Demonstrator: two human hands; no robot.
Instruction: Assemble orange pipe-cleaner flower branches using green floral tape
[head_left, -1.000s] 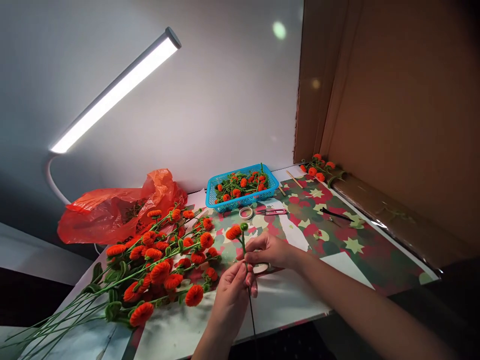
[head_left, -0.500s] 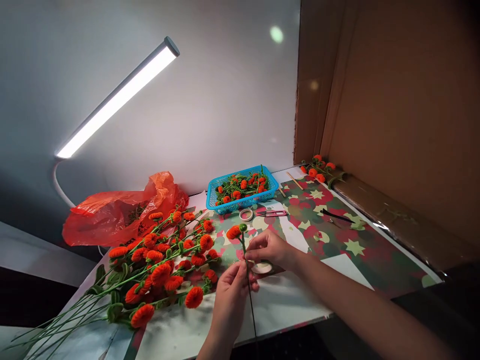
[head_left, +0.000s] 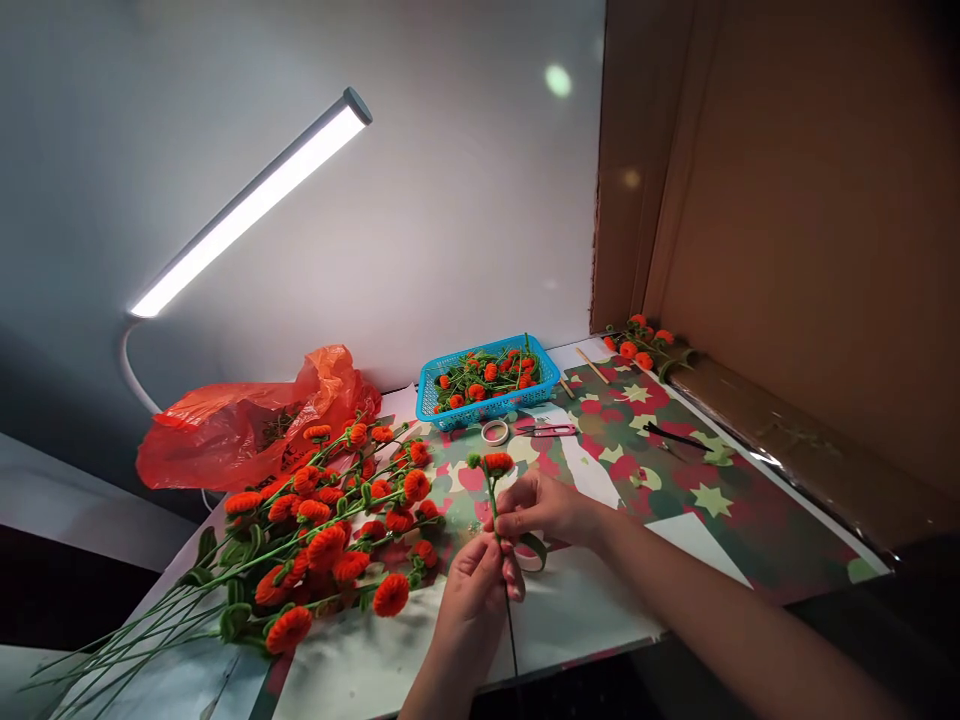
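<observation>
Upright between my hands stands an artificial flower [head_left: 498, 464] with an orange head, a small green bud [head_left: 474, 460] on its left and a long thin stem. My left hand [head_left: 480, 580] is closed round the stem at its lower part. Just above, the fingertips of my right hand [head_left: 536, 507] pinch the same stem below the head. A roll of green tape [head_left: 535, 552] shows behind the fingers; whether a hand touches it I cannot tell. To the left of my left hand lies a pile of finished-looking orange flowers [head_left: 326, 548] with long green stems.
A blue basket [head_left: 480, 408] of short-stemmed flowers stands at the back. In front of it are a tape ring [head_left: 495, 432] and pink thread snips [head_left: 551, 431]. A red plastic bag [head_left: 217, 430] and a lit lamp [head_left: 255, 205] are left; more flowers [head_left: 636, 345] lie back right.
The flower has turned in my fingers: its orange head now points right and the bud left, the reverse of before. The tape roll's green edge shows more. The view has shifted slightly.
</observation>
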